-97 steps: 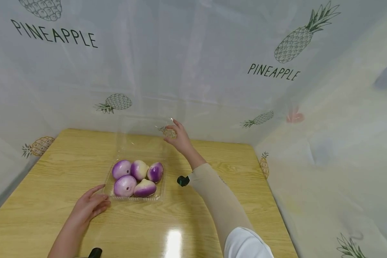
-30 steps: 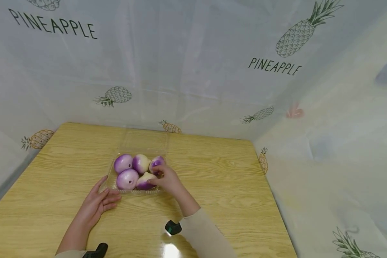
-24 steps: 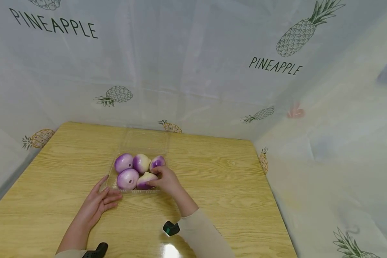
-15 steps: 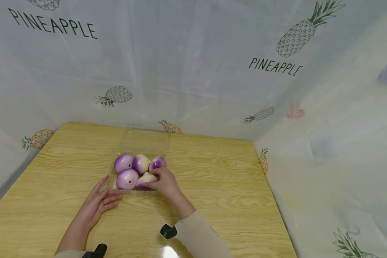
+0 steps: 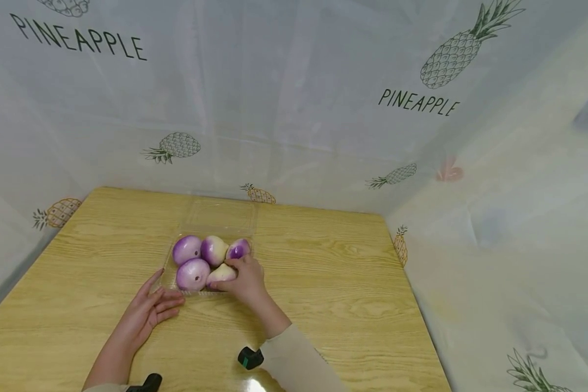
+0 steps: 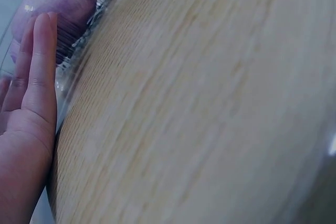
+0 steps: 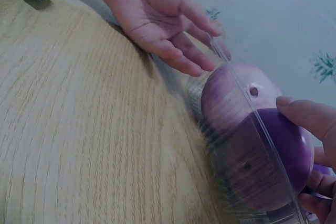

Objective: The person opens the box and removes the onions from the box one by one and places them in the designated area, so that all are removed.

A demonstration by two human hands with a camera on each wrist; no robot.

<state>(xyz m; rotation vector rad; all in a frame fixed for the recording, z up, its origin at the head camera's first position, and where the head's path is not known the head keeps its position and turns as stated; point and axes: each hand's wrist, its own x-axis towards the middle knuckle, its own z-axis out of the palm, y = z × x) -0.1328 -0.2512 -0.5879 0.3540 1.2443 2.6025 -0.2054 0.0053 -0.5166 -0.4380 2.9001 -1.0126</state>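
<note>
An uncovered clear plastic clamshell box (image 5: 168, 280) sits on the table, holding several glossy, round purple-and-cream vegetables, two with a small dark hole showing. My right hand (image 5: 247, 280) grips the front-right vegetable (image 5: 224, 274), thumb on its near side and fingers at its far side; part of it is hidden by the hand. In the right wrist view that vegetable (image 7: 286, 145) is deep purple and stands behind the clear front wall. My left hand (image 5: 147, 310) lies at the box's front-left corner with fingers extended, a fingertip at the left edge and the others along the front.
The clear lid (image 5: 220, 215) lies folded back behind the box toward the rear edge of the wood-grain table (image 5: 323, 272). A pineapple-printed curtain (image 5: 294, 109) rises behind and on both sides. Black wrist devices (image 5: 251, 357) show on both wrists.
My right hand has left the raised lid, which now lies back, and come down to the front-right vegetable. Over the last second its grip shifted slightly left and the vegetable turned. Left hand stays.
</note>
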